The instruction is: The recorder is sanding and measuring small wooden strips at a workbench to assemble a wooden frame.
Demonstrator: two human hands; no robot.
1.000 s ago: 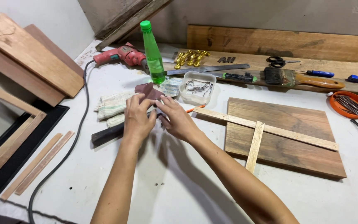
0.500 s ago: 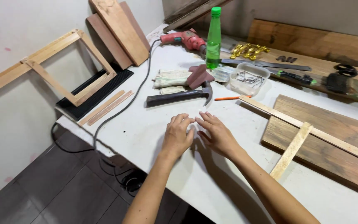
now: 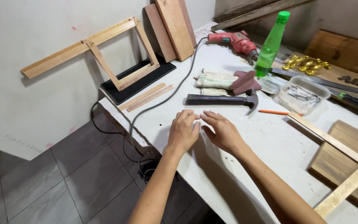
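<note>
nearby, clear tub [image 3: 304, 96] holds nails [image 3: 299, 92].

- A green bottle [image 3: 271, 46] is standing by a red drill [image 3: 233, 40].
- An orange pencil [image 3: 279, 113] is lying on the white table [image 3: 266, 145].
- A black-handled hammer [image 3: 223, 100] is resting beside striped gloves [image 3: 214, 80].

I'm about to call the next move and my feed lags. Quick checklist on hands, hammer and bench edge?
1. Left hand empty: ok, flat on table.
2. Right hand empty: ok, fingertips close to the left's.
3. Hammer free to grab: ok, lying just beyond both hands.
4. Nail tub upright: ok.
5. Drill cord away from hands: ok, runs off the table's edge.
6. Anything small under the fingers: cannot tell.
</note>
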